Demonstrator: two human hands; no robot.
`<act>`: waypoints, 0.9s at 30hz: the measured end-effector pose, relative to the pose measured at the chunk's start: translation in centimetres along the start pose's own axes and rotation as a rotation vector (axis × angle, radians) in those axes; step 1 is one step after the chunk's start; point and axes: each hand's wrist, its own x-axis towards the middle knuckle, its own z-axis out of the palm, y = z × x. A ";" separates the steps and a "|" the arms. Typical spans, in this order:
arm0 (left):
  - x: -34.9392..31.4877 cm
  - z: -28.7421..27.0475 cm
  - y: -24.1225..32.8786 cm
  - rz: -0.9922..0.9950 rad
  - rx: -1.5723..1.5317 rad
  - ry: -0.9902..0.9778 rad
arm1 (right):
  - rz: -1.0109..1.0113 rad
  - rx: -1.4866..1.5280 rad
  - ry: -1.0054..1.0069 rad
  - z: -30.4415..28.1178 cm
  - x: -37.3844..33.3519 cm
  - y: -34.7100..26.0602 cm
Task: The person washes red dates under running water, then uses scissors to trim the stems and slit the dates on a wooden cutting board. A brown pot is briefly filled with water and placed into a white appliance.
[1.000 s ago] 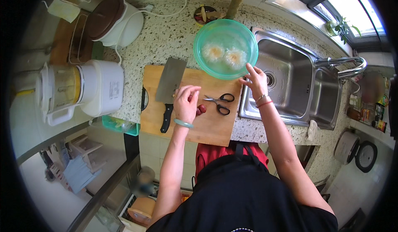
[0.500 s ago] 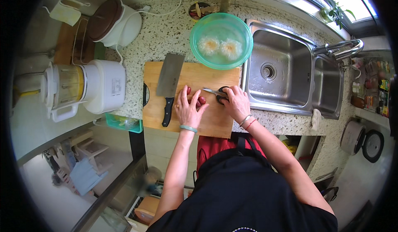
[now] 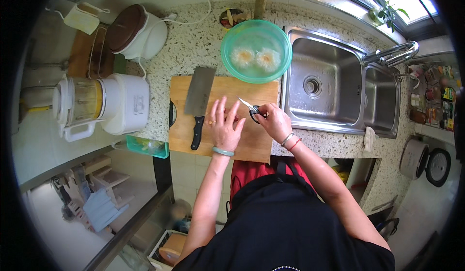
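Observation:
My right hand (image 3: pixel 275 123) grips a small pair of scissors (image 3: pixel 251 108) by its black handles, the pointed blades aimed up and left over the board. Palm down on the wooden cutting board (image 3: pixel 256 143), my left hand (image 3: pixel 226 129) has its fingers spread apart. The red dates seen earlier are now hidden, and I cannot make out what lies under that hand. Left of it rests a cleaver (image 3: pixel 200 92), its black handle toward me. Beyond the board a green translucent bowl (image 3: pixel 227 67) holds two pale, frilly white pieces with yellowish middles.
To the right is a double steel sink (image 3: pixel 329 53) with a faucet (image 3: pixel 395 53). A blender (image 3: pixel 99 104) and a white pot with a brown lid (image 3: pixel 150 31) stand at the left. Behind the bowl sits a small dish of scraps (image 3: pixel 231 17). A green bin (image 3: pixel 147 146) hangs beside the board.
My right hand has lifted the scissors off the board and taken hold of the handles. My left hand has shifted slightly right, and the red dates beside its fingers no longer show.

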 end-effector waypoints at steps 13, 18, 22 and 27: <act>10.3 -8.1 1.6 -0.241 -0.718 0.307 | -0.142 0.868 -0.149 -8.4 5.1 -12.4; 17.1 -13.4 0.5 -0.275 -1.244 0.410 | -0.299 0.879 -0.001 -10.0 9.0 -17.7; 21.3 -16.2 0.2 -0.252 -1.305 0.430 | -0.354 0.938 0.070 -10.7 11.9 -20.0; 24.3 -18.0 -0.6 -0.309 -1.346 0.444 | -0.331 1.071 0.091 -10.9 14.0 -21.6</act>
